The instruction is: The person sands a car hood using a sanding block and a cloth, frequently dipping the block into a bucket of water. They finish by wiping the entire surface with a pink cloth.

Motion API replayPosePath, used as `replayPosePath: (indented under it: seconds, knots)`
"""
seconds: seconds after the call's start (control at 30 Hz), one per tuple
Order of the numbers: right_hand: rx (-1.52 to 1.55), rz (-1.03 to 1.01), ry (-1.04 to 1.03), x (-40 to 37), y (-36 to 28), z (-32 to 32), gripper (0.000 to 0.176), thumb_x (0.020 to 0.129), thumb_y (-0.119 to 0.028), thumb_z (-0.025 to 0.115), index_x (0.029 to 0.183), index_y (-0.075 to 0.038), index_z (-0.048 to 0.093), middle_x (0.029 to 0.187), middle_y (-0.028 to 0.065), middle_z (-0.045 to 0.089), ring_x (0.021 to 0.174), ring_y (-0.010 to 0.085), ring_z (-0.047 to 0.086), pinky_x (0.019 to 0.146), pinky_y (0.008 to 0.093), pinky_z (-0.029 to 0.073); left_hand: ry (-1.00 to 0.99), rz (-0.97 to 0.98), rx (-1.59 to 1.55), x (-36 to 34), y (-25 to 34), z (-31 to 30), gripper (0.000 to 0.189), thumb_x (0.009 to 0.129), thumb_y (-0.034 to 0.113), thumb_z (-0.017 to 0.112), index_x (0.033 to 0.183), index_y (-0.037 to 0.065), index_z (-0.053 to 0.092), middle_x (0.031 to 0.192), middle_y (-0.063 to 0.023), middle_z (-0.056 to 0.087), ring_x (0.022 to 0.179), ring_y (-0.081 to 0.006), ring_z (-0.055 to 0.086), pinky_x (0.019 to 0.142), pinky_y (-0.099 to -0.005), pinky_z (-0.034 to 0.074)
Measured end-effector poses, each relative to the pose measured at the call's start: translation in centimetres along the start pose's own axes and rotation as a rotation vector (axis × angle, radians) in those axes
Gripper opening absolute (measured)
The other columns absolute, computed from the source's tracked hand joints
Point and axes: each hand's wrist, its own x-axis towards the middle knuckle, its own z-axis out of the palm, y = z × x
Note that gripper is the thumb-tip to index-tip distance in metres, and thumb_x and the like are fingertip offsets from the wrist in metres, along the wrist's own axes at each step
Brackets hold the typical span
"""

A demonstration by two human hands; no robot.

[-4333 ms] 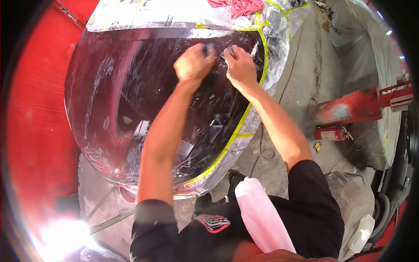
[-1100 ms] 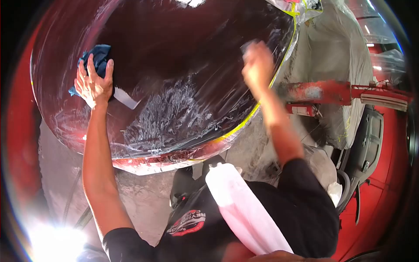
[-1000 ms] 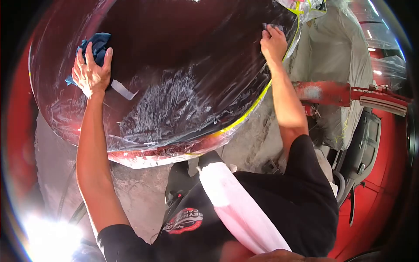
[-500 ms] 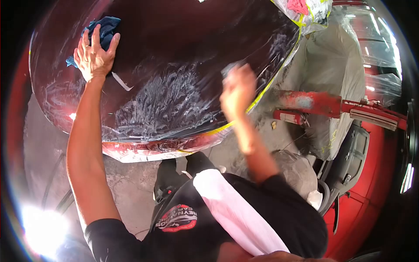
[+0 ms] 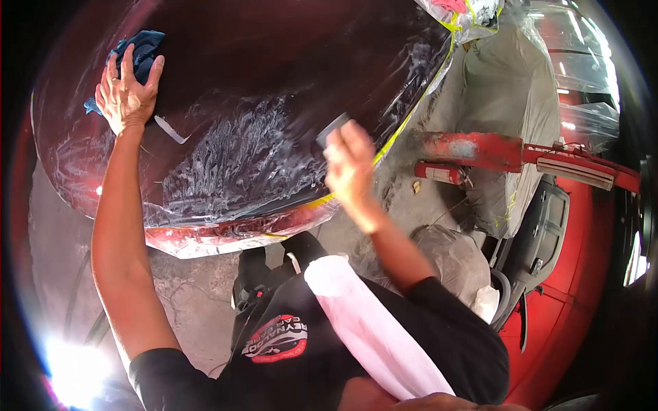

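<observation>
My left hand lies with spread fingers on a crumpled blue cloth, pressing it to the dark, glossy panel. A small grey block is held in my right hand against the panel near its right edge. Whitish, streaky residue covers the panel's near part between my hands. A short pale strip lies on the panel just right of my left wrist. Yellow tape runs along the panel's right edge.
Plastic sheeting hangs along the near edge. To the right are a red metal arm, a grey-covered object and a red vehicle part. A bright lamp shines at lower left. A pink cloth sits top right.
My right hand has moved left and slightly toward me with the grey block. The whole view has shifted a little, and my left hand stays on the blue cloth.
</observation>
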Motion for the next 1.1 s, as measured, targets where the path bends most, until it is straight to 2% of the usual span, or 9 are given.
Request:
replayPosePath:
  seconds: [0.13,0.4,0.53,0.67,0.73,0.8,0.93,1.0,1.1]
  knots:
    - [-0.140,0.582,-0.083,13.2,17.2,-2.6,0.011,0.092,-0.008,0.058,0.096,-0.004,0.068,0.092,0.0164,0.065,0.093,0.0407,0.059,0.085,0.0516,0.046,-0.020,-0.020,0.040,0.1,0.2,-0.5,0.073,0.089,0.072,0.053,0.149,0.029,0.049,0.155,-0.0121,0.044,0.143,-0.0307,0.042,0.118,-0.0501,0.028]
    - [-0.214,0.044,0.083,3.8,6.2,0.9,0.035,0.081,-0.002,0.076,0.115,-0.006,0.069,0.102,0.0213,0.060,0.094,0.0327,0.061,0.085,0.0453,0.051,-0.025,-0.015,0.018,0.0,-0.1,-0.3,0.074,0.089,0.073,0.053,0.148,0.029,0.049,0.155,-0.0093,0.045,0.143,-0.0285,0.041,0.118,-0.0522,0.026]
    - [-0.202,0.294,0.043,14.7,21.7,1.8,0.025,0.088,-0.016,0.067,0.108,-0.001,0.072,0.108,0.0254,0.064,0.104,0.0398,0.059,0.093,0.0484,0.046,0.016,-0.016,0.001,0.0,-0.1,0.0,0.071,0.089,0.071,0.055,0.147,0.029,0.050,0.154,-0.0085,0.046,0.142,-0.0290,0.042,0.117,-0.0522,0.028]
    - [-0.406,0.323,-0.089,12.0,9.4,2.2,0.024,0.088,-0.015,0.067,0.108,-0.001,0.070,0.106,0.0255,0.064,0.101,0.0384,0.060,0.090,0.0493,0.048,0.026,-0.003,-0.037,-0.1,0.2,-0.8,0.076,0.089,0.069,0.056,0.152,0.027,0.044,0.156,-0.0128,0.043,0.144,-0.0310,0.040,0.116,-0.0543,0.029]
    - [0.317,0.826,-0.221,8.1,1.2,2.9,0.022,0.088,-0.010,0.066,0.108,-0.002,0.069,0.107,0.0236,0.064,0.102,0.0382,0.060,0.087,0.0491,0.050,0.119,0.010,-0.116,-0.2,0.4,-0.6,0.084,0.088,0.072,0.055,0.157,0.028,0.034,0.160,-0.0185,0.034,0.148,-0.0368,0.032,0.118,-0.0599,0.024]
    - [-0.098,0.123,0.184,4.0,-1.0,4.6,0.023,0.088,-0.008,0.067,0.110,-0.004,0.070,0.102,0.0209,0.067,0.098,0.0376,0.061,0.087,0.0486,0.052,0.160,0.019,-0.091,-0.3,1.0,-1.7,0.090,0.088,0.073,0.055,0.159,0.023,0.032,0.160,-0.0246,0.032,0.149,-0.0430,0.027,0.118,-0.0642,0.019]
    - [1.353,0.999,-0.053,7.4,1.1,-1.3,0.034,0.097,-0.015,0.064,0.128,0.001,0.063,0.107,0.0190,0.071,0.099,0.0294,0.070,0.088,0.0407,0.056,0.290,0.158,-0.245,-4.2,5.3,-5.9,0.083,0.090,0.050,0.069,0.147,-0.005,0.042,0.153,-0.0302,0.038,0.145,-0.0481,0.033,0.117,-0.0662,0.019]
    - [1.961,0.957,-0.191,6.5,1.6,-2.9,0.044,0.104,-0.029,0.053,0.134,0.003,0.055,0.107,0.0195,0.071,0.092,0.0289,0.072,0.087,0.0402,0.059,-0.095,0.232,-0.671,-10.1,9.9,-9.9,0.060,0.089,0.033,0.076,0.134,-0.002,0.057,0.144,-0.0216,0.053,0.137,-0.0403,0.047,0.117,-0.0558,0.028]
    - [2.259,1.007,-0.361,4.3,-0.8,-4.3,0.041,0.104,-0.026,0.050,0.129,0.005,0.057,0.107,0.0211,0.071,0.095,0.0314,0.072,0.086,0.0410,0.060,-0.998,-0.407,-1.904,-17.3,15.7,-16.0,0.073,0.084,0.024,0.083,0.144,0.002,0.048,0.148,-0.0133,0.052,0.136,-0.0272,0.049,0.114,-0.0413,0.036]
